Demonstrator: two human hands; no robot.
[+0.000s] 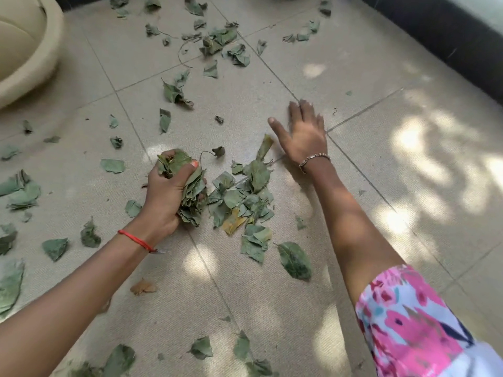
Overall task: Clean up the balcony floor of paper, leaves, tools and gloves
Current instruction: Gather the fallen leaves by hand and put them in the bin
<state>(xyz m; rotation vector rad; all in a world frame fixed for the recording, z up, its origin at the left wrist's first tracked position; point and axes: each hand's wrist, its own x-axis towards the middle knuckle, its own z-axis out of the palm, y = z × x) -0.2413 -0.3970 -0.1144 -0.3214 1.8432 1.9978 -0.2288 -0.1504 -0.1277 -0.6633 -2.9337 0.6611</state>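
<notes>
Dry green leaves lie scattered over the beige tiled balcony floor (340, 77). My left hand (166, 194) grips a thick bunch of leaves (190, 197), its fingers curled round them just above the floor. Right beside it lies a small heap of leaves (242, 200) with one yellow leaf among them. My right hand (304, 129) lies flat on the floor with straight fingers, a little beyond and to the right of the heap, holding nothing. Another cluster of leaves (220, 43) lies farther away near the top.
A cream cushioned seat (24, 50) stands at the far left. A dark wall base (435, 36) runs along the upper right. Loose leaves line the left edge (16, 191) and the near floor (201, 348). Sun patches fall on the tiles at right.
</notes>
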